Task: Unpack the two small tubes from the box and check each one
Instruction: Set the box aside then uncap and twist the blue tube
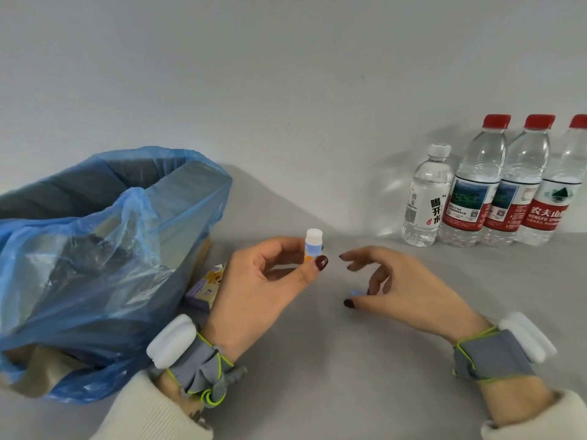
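White-capped tube (313,246) upright in left hand (266,281)

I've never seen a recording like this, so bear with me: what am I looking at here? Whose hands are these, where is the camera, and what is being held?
There is no machine here, only a person's two bare hands, filmed by one wide-angle camera worn on the head, looking forward and down. Each wrist carries a grey strap with a white block on it; what these do is not shown.

The left hand holds a small tube upright between thumb and fingers; it has a white cap. The right hand hovers beside it with a small blue object tucked in its fingers, too hidden to identify.

On the grey surface stands a bin lined with a blue bag, a small purple box beside it, and four water bottles by the wall.
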